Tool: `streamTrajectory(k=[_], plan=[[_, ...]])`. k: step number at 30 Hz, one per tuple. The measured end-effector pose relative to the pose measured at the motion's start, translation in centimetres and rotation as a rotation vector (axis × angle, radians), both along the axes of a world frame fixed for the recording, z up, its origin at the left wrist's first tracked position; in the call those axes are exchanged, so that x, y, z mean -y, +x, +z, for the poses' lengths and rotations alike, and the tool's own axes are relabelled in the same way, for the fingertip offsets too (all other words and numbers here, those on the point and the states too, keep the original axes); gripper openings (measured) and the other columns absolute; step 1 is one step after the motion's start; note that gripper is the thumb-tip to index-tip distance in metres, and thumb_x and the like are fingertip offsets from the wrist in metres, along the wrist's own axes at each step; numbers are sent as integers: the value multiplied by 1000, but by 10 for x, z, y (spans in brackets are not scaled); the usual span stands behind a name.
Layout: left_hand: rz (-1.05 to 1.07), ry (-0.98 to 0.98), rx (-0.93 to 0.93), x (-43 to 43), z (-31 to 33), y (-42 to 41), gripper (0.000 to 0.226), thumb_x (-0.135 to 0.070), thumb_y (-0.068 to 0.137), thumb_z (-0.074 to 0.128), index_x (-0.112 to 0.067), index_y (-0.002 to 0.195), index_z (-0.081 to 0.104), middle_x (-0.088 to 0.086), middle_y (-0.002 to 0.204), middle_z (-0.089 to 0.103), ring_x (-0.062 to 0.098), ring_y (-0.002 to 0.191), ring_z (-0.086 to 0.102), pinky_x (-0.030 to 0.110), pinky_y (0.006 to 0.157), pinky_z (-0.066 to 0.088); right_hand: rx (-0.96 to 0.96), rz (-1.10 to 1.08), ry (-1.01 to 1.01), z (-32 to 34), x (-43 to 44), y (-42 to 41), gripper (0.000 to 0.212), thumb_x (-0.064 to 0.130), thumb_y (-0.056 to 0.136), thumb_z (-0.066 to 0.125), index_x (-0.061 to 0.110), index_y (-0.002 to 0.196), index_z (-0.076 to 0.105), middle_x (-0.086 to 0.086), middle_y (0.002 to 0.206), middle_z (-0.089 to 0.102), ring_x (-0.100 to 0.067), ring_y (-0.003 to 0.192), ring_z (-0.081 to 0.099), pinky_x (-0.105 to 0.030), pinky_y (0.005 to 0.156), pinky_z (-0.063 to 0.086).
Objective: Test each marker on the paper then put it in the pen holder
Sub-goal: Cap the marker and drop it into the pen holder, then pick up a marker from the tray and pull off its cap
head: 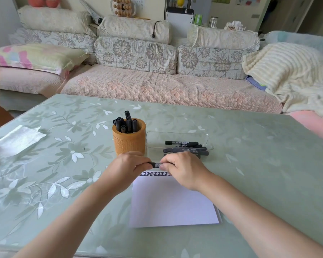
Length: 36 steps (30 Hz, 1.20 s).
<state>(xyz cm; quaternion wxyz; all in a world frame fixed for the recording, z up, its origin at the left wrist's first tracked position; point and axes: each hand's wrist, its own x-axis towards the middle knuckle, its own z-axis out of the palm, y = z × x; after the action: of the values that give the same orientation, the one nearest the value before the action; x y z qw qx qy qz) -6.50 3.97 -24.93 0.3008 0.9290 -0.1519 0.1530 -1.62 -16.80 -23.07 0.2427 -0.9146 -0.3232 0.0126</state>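
A home living room (floral-cushioned sofa (138,75), folded blanket (291,71), low table (259,155)).

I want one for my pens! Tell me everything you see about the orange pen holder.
The pen holder is a round orange-brown cup, seemingly wood, its lower part finely textured. It stands upright on the table, left of the clear tray, behind the left hand. Black markers stand inside, poking above its rim.

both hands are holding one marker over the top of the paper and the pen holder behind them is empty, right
Not quite. The head view shows the pen holder is not empty: several black markers stand in it. The rest holds: the left hand and right hand grip one marker over the top of the paper.
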Motion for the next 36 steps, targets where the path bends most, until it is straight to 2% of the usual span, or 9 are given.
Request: streamTrajectory(k=[4, 7, 10, 13, 16, 23, 27, 32, 36], plan=[[8, 15, -4, 0, 0, -1, 13, -29, 93, 60, -26, 84, 70, -9, 67, 53, 7, 72, 50, 20, 60, 37, -27, 45, -109, 1, -6, 3, 14, 31, 100, 46, 28, 103, 59, 15, 91, 50, -17, 94, 55, -32, 78, 40], [24, 6, -33, -1, -4, 2, 10, -31, 94, 59, -30, 94, 68, -14, 72, 55, 1, 79, 49, 19, 67, 37, -27, 83, -129, 1, -13, 4, 27, 23, 102, 43, 34, 122, 58, 11, 105, 51, -16, 102, 54, -34, 89, 43], [64, -25, -54, -4, -9, 2, 18, -37, 94, 56, -30, 109, 62, -19, 89, 57, 1, 88, 51, 19, 77, 42, -20, 24, -100, 5, -17, 11, 24, 22, 102, 45, 26, 119, 61, 3, 109, 50, -19, 103, 54, -34, 94, 42], [88, 70, -102, -9, -18, 3, 46, -59, 89, 46, -29, 122, 56, -18, 102, 56, 3, 98, 48, 23, 85, 45, -10, -106, 55, 16, -20, 22, 23, 19, 101, 47, 20, 118, 63, 4, 109, 51, -15, 102, 52, -23, 87, 35], [46, 209, -164, -10, -25, 4, 70, -75, 77, 28, -31, 125, 55, -15, 113, 52, 8, 108, 44, 30, 92, 43, 13, -209, 339, 34, -31, 32, 17, 17, 96, 56, 22, 108, 67, 7, 97, 63, -12, 90, 58, -26, 81, 42], [34, 296, -155, -7, -34, 8, 69, -77, 78, 39, -34, 130, 51, -14, 120, 48, 9, 111, 38, 31, 99, 36, -36, -266, 768, 78, -81, 67, 7, 12, 86, 70, 10, 93, 68, -4, 84, 72, -21, 82, 72, -33, 78, 59], [36, 308, -165, -5, -32, 9, 66, -73, 81, 44, -33, 132, 50, -11, 120, 48, 12, 111, 38, 32, 98, 35, -84, -243, 643, 71, -104, 80, 8, 12, 83, 73, 13, 91, 70, -2, 83, 76, -17, 77, 74, -33, 79, 58], [29, 306, -157, -6, -31, 8, 61, -68, 83, 48, -32, 132, 50, -10, 123, 48, 12, 113, 37, 28, 96, 32, 1, -284, 198, 57, -109, 82, 5, 30, 81, 75, 32, 84, 71, 11, 92, 69, -11, 86, 62, -25, 77, 46], [32, 310, -149, -6, -33, 9, 60, -67, 84, 48, -32, 133, 50, -10, 124, 48, 12, 114, 37, 28, 96, 33, -65, -284, 194, 58, -111, 85, 9, 27, 82, 74, 34, 87, 72, 14, 74, 56, -5, 70, 52, -23, 61, 39]])
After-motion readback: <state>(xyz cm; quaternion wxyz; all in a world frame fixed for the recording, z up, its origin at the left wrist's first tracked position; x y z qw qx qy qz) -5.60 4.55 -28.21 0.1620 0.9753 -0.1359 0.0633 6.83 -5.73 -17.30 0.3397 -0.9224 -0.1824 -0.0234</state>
